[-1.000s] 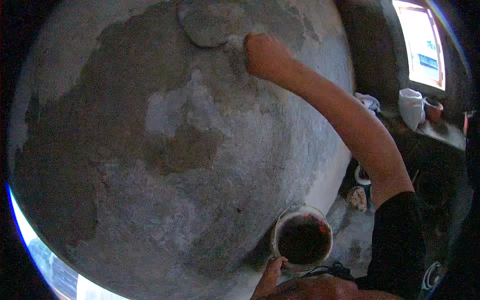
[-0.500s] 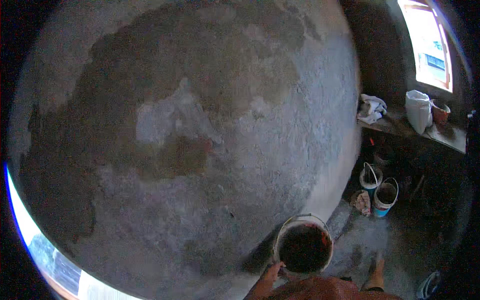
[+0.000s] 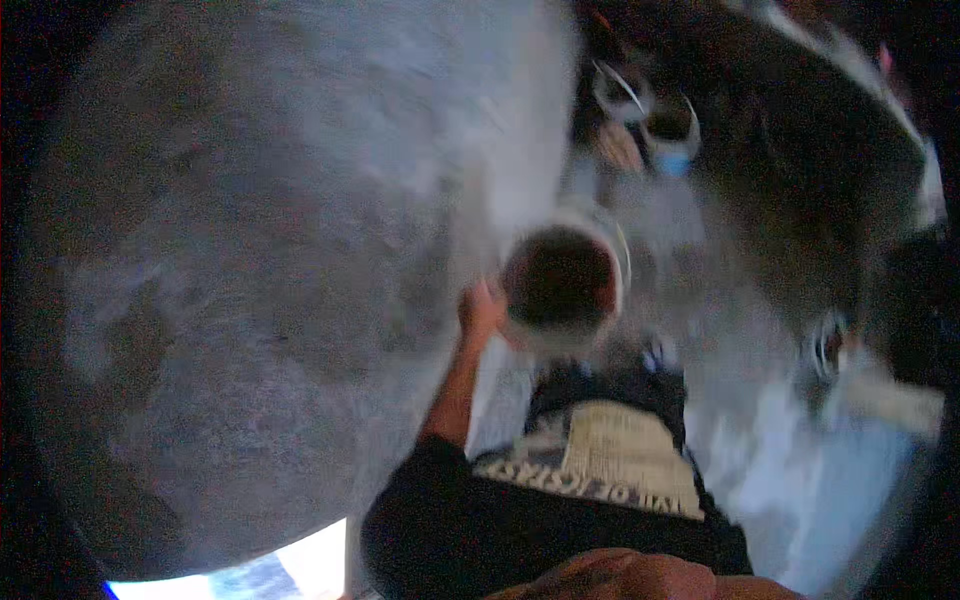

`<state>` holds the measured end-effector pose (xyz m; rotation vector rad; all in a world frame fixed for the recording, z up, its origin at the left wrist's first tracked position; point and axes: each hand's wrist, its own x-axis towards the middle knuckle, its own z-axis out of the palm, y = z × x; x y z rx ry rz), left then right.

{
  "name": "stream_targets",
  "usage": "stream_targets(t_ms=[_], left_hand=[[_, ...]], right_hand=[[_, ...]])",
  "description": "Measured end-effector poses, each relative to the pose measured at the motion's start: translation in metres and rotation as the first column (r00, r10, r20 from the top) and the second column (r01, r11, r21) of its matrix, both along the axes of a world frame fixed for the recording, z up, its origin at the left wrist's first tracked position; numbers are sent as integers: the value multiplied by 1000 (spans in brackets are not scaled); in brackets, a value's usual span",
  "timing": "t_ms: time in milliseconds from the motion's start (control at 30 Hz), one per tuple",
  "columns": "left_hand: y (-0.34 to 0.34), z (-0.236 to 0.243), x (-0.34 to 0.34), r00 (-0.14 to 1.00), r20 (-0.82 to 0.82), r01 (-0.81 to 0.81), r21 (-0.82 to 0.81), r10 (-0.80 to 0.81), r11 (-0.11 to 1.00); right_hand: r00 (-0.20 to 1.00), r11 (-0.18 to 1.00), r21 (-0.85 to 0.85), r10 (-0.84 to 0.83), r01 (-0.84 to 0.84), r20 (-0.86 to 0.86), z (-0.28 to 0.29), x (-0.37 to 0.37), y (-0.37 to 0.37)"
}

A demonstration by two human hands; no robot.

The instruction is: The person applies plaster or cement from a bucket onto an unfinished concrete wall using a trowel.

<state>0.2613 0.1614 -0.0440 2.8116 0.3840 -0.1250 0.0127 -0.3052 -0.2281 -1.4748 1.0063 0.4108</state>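
My left hand (image 3: 483, 305) is closed on the left side of a white bucket (image 3: 622, 275), at its rim. The bucket is seen from above in front of my body, and its inside is dark with a reddish patch along the right wall. Motion blur hides what lies in it, and whether it rests on the floor or hangs I cannot tell. My bare left forearm runs down to a dark sleeve. No right hand shows.
A rough grey plastered wall (image 3: 250, 300) fills the left. At the far right of the wall stand a pale pail (image 3: 622, 92) and a blue-and-white pail (image 3: 672, 160), a crumpled bag (image 3: 618, 145) beside them. Another container (image 3: 828, 345) lies at the right on the grey floor (image 3: 745, 300).
My view has swung down and to the right, so the bucket and pails sit higher in the picture. The window and ledge have left it. My left hand stays on the bucket.
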Motion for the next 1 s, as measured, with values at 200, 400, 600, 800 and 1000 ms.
stream_targets(t_ms=[200,400,600,800,1000], left_hand=[[-111,76,46,916,79,379,150,-393,913],[-158,119,56,863,123,475,135,-491,869],[-158,147,68,851,366,433,-81,-377,898],[-185,170,62,888,357,385,-232,-290,893],[-195,176,39,868,369,430,-223,-332,875]], right_hand=[[983,913,-408,70,5,168,11,-2,-68],[884,741,-653,402,-158,241,202,88,-52],[808,820,-528,456,-220,372,281,71,-62],[585,615,-580,764,-534,272,314,117,-51],[409,268,-702,912,-660,-37,327,173,8]])
